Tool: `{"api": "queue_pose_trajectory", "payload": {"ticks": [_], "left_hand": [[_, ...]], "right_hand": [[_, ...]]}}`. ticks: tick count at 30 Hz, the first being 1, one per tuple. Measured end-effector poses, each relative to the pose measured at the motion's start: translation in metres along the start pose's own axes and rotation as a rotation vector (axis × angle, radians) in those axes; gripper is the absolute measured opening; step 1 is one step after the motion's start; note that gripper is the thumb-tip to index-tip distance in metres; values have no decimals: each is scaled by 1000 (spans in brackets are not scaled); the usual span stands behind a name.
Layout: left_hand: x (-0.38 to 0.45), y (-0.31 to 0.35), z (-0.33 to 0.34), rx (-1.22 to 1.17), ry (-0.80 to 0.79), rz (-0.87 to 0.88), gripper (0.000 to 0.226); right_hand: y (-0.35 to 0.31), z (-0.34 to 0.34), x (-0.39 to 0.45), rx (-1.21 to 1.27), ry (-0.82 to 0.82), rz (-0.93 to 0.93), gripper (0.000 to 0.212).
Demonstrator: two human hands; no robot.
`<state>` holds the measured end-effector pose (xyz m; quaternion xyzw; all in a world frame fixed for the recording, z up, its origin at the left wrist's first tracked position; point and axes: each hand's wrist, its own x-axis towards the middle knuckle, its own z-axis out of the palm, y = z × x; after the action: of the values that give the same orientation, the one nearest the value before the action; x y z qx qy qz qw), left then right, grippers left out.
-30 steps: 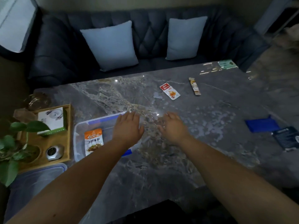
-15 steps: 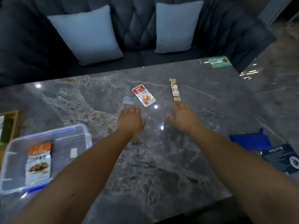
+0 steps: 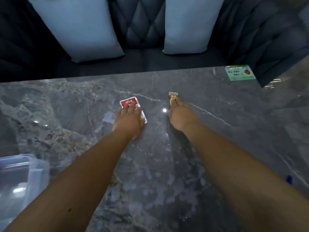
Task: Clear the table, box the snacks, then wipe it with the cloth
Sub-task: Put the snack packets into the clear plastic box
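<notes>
A red and white snack packet (image 3: 127, 102) lies flat on the grey marble table (image 3: 217, 131). My left hand (image 3: 129, 121) rests on its near half, fingers stretched out over it and thumb at its right edge. To the right lies a narrow yellow-brown stick snack (image 3: 173, 96). My right hand (image 3: 183, 115) covers its near end, with fingers curled around it. The clear plastic box (image 3: 30, 166) with blue clips sits at the bottom left, apart from both hands; its inside is mostly out of view. A sliver of the blue cloth (image 3: 289, 179) shows at the right edge.
A green packet (image 3: 239, 73) lies at the table's far right corner. Beyond the far edge stands a dark tufted sofa (image 3: 143, 30) with two pale blue cushions (image 3: 80, 27). Smears and bright reflections mark the tabletop between my arms.
Both hands have reached forward from beside the box to the two snacks. The left now lies on the red packet and the right closes on the stick snack. The view has shifted forward and right.
</notes>
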<state>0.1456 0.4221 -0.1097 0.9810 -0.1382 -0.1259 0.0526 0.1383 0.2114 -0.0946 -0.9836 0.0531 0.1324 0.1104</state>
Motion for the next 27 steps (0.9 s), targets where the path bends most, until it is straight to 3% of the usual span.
{"api": "queue_pose_trajectory", "payload": {"ticks": [5, 10, 15, 19, 23, 27], "left_hand": [[-11, -3, 1, 20, 1, 130, 55], [-6, -5, -7, -92, 31, 118, 53], [4, 6, -19, -93, 163, -199, 54], [14, 11, -23, -113, 56, -401, 67], [26, 14, -24, -303, -13, -515, 77], [26, 14, -24, -480, 46, -471, 44]], "right_hand": [[8, 10, -8, -89, -38, -63, 58], [9, 1, -2, 58, 80, -64, 48], [7, -9, 22, 117, 159, 106, 39], [-1, -14, 35, 112, 119, 225, 31], [0, -14, 44, 210, 3, 256, 10], [3, -14, 40, 467, 2, 295, 19]]}}
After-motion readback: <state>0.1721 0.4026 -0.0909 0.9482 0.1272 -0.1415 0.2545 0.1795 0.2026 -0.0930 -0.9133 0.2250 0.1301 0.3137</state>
